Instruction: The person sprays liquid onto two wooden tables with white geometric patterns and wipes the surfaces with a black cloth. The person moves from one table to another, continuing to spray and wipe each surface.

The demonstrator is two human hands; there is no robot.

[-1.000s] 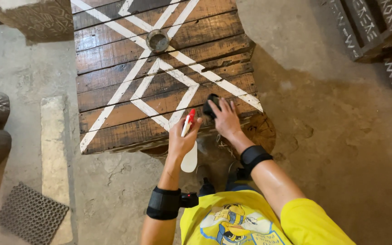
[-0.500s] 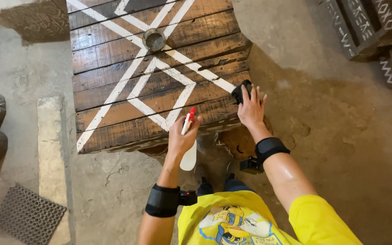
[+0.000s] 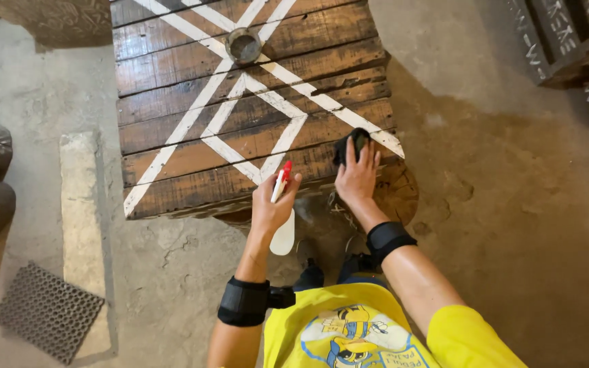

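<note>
Spray bottle [image 3: 282, 211]: white translucent body, red nozzle at top, held roughly upright over the near edge of the worktop [image 3: 192, 116], nozzle just above the planks, body hanging below the edge. Dark cloth [image 3: 349, 144]: black, crumpled, pressed flat on the near right corner of the worktop, beside a white painted stripe, mostly covered, only its far end showing.
</note>
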